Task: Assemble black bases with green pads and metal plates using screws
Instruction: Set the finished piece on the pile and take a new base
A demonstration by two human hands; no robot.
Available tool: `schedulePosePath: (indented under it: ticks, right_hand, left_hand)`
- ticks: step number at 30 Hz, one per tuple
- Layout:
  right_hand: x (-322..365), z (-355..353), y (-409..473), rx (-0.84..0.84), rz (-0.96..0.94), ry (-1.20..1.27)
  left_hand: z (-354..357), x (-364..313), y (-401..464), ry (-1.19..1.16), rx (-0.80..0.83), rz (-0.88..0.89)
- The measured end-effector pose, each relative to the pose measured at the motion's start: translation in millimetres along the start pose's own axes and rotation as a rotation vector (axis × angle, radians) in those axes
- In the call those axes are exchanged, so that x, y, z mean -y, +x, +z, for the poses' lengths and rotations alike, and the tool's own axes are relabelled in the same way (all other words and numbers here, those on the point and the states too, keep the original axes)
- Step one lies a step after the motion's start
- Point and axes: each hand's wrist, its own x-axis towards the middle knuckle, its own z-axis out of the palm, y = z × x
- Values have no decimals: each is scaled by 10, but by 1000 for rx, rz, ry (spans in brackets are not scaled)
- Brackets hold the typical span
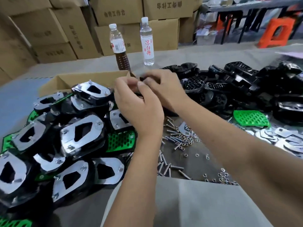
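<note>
At the near left of the table [188, 202], a heap of assembled pieces [65, 145] is seen: black bodies with shiny metal plates [82, 133] fixed on top, and green pads [120, 140] showing at some edges. Just to the right of this heap, loose screws [172, 140] and small nuts [221, 176] are scattered on a dark sheet. More loose plates [288, 141] are laid at the right side, and a single green pad [251, 118] is lying near them, just in front of the black parts.

Above the middle of the table, both hands are held close together. The left hand [139, 104] is nearer, and its fingers are curled narrowly around a small dark part [141, 79], which is also pinched by the fingers of the right hand [164, 86]. The part is mostly hidden, so it cannot be told what it is exactly.

Behind the hands, an open cardboard box [78, 82] is placed at the left, with one assembled piece resting on its edge. At the far right, a big pile of black bases [229, 86] is spread. Farther away, two bottles are standing upright, well apart from the hands: one with brown liquid [118, 48] and one clear [147, 41]. Behind the table, stacked cartons [49, 30] and an orange stool [277, 31] are visible.
</note>
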Motion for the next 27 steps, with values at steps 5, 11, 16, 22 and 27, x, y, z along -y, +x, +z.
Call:
schedulePosePath:
  ticks: [5, 11, 16, 22, 27]
  right_hand:
    - [-452, -428, 320, -51, 169, -502]
    - [-718, -447, 634, 509, 353, -832]
    - [-710, -464, 666, 512, 284, -715]
    - [-700, -714, 408, 286, 217, -409]
    - [-667, -760, -227, -249, -145, -253]
  left_hand:
    - [305, 192, -3, 88, 219, -19]
    - [764, 321, 135, 437, 648, -140]
    - [855, 419, 356, 533, 691, -249]
    - [809, 431, 333, 500, 687, -239]
    - [680, 338, 234, 341, 556, -198]
